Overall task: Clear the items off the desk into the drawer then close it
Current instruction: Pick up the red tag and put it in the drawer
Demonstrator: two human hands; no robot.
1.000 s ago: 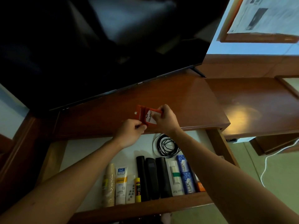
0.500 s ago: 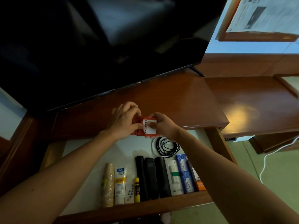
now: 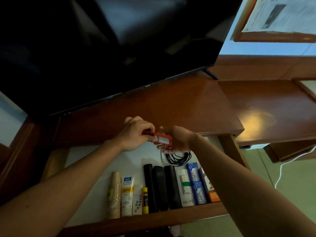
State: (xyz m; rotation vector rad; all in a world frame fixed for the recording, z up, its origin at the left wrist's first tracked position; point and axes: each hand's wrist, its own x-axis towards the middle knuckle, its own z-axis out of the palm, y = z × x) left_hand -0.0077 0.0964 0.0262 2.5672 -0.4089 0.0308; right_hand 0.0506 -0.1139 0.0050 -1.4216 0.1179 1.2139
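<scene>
Both hands meet on the red tag (image 3: 162,139): left hand (image 3: 136,134) pinches, right hand (image 3: 177,139) cups

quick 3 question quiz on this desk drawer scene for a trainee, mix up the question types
1. True or false: the drawer is already shut.
2. Multiple choice: the red tag holder is (a) lying on the desk, (b) held between the left hand and right hand, (c) resting among the items in the drawer.
3. Fill in: the coiled black ___ lies in the drawer behind the row of items.

Key: 1 false, it stands open. 2 b, the left hand pinches it and the right hand's fingers lie under it. 3 cable.
</scene>
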